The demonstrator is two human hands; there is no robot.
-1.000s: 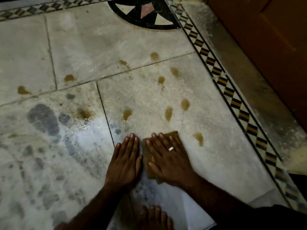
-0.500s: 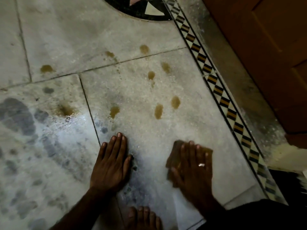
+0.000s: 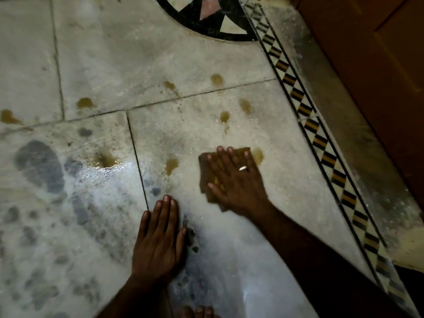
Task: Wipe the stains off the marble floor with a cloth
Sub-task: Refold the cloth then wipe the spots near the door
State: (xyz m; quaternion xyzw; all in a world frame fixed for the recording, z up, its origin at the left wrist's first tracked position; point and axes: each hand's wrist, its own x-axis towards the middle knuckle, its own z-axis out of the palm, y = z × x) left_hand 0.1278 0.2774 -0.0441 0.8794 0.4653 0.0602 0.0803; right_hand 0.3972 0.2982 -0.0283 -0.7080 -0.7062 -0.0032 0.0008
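Note:
A brown folded cloth [image 3: 204,161] lies flat on the pale marble floor [image 3: 137,60], and my right hand [image 3: 236,182], wearing a ring, presses down on it with spread fingers. The cloth covers one stain, and another brown stain [image 3: 258,155] shows just at its right edge. A further stain [image 3: 171,165] sits to its left. Several more brown stains [image 3: 216,79] dot the slabs farther away. My left hand [image 3: 159,239] rests flat on the wet floor nearer me, fingers together, holding nothing.
A black and yellow patterned inlay border [image 3: 321,143] runs diagonally on the right, with a wooden door [image 3: 371,65] beyond it. A dark circular inlay [image 3: 206,21] lies at the top. Wet sheen and grey patches [image 3: 41,166] cover the left slab. My toes [image 3: 199,312] show at the bottom.
My right hand has slid the cloth away from me, up onto the stains in the middle of the slab. My left hand stays planted in the same place.

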